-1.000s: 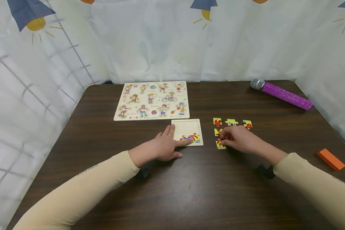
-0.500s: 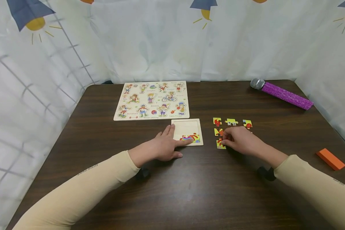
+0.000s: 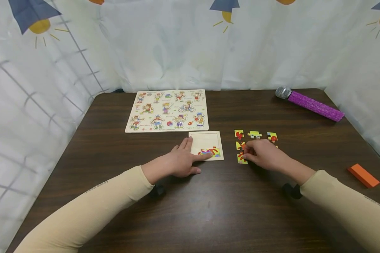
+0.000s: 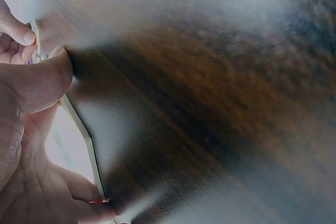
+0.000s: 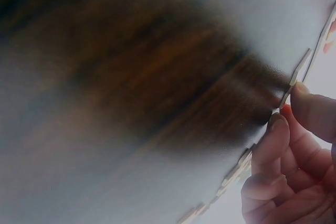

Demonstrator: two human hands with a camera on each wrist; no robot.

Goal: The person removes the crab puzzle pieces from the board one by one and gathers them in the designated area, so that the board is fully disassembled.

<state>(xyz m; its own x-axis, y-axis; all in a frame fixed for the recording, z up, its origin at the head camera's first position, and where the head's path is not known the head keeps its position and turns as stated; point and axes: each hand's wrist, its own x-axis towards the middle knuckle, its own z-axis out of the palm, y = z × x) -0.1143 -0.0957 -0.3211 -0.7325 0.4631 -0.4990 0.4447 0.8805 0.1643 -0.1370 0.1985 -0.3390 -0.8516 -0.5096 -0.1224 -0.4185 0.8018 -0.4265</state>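
Observation:
My left hand [image 3: 181,162] lies with spread, straight fingers on the near left part of a small wooden puzzle tray [image 3: 204,140]. Its index finger rests on several joined jigsaw pieces [image 3: 217,152] in the tray's near right corner. My right hand [image 3: 266,153], fingers curled, pinches the edge of a yellow and red jigsaw piece [image 3: 241,159] on the table right of the tray. In the right wrist view the thumb touches that piece [image 5: 300,66], seen nearly edge-on. More loose pieces [image 3: 255,134] lie in rows beyond the right hand, which hides some of them.
A large wooden board with sports figures [image 3: 171,111] lies behind the tray. At the back right is a purple microphone [image 3: 316,105]. An orange block [image 3: 363,175] sits near the table's right edge. White curtains [image 3: 190,45] hang around the dark wooden table [image 3: 206,218].
The pinched jigsaw piece has shifted slightly, first right and then back left, along with my right fingers. My left hand and the tray stay where they were.

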